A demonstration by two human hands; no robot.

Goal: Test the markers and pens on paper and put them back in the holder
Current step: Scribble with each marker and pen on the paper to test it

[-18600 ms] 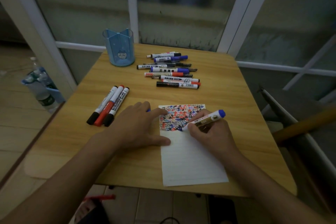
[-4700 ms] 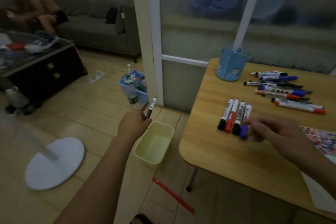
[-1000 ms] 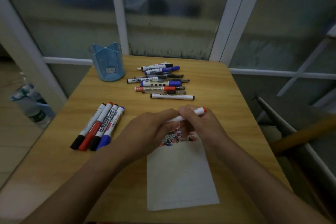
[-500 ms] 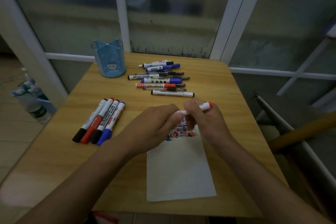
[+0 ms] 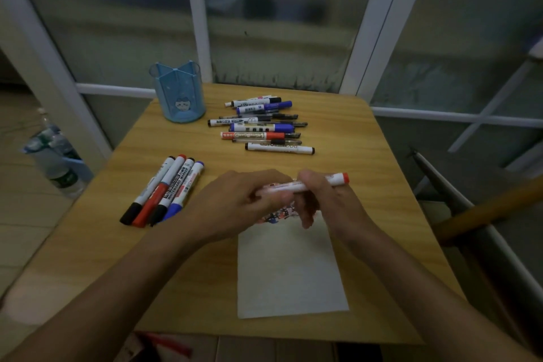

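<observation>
Now both hands over paper (image 5: 291, 270), holding red marker (image 5: 311, 184) level between them. Left hand (image 5: 235, 203) curls round its near end, cap hidden; right hand (image 5: 326, 203) pinches barrel. Since half second ago, marker a little higher, hands barely apart; I judge cap coming off, scribble test next. Four markers (image 5: 163, 191) lie left on tabletop (image 5: 367, 156), untested pile (image 5: 264, 125) beyond, holder (image 5: 179, 94) holds none.
</observation>
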